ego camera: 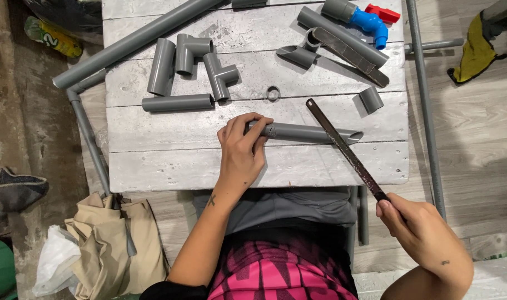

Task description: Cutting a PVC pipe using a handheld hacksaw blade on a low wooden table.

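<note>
Far left, lower frame: a beige bag (117, 244) lies on the floor. Left of centre: your left hand (242, 150), fingers (257, 126) curled over the grey pipe (312, 133), presses it flat on the white plank surface (181, 166) at mid-frame. Above it lie elbow fittings (200, 61). Right: your right hand (423, 233), fingers closed tight, grips the saw blade (345, 149), which crosses the pipe's cut end.

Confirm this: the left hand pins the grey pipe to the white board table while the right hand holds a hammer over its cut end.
Not a hammer. The head view shows the right hand gripping a long hacksaw blade over the slanted cut end. The rest stands: the left hand pins the grey pipe to the white board table.
</note>
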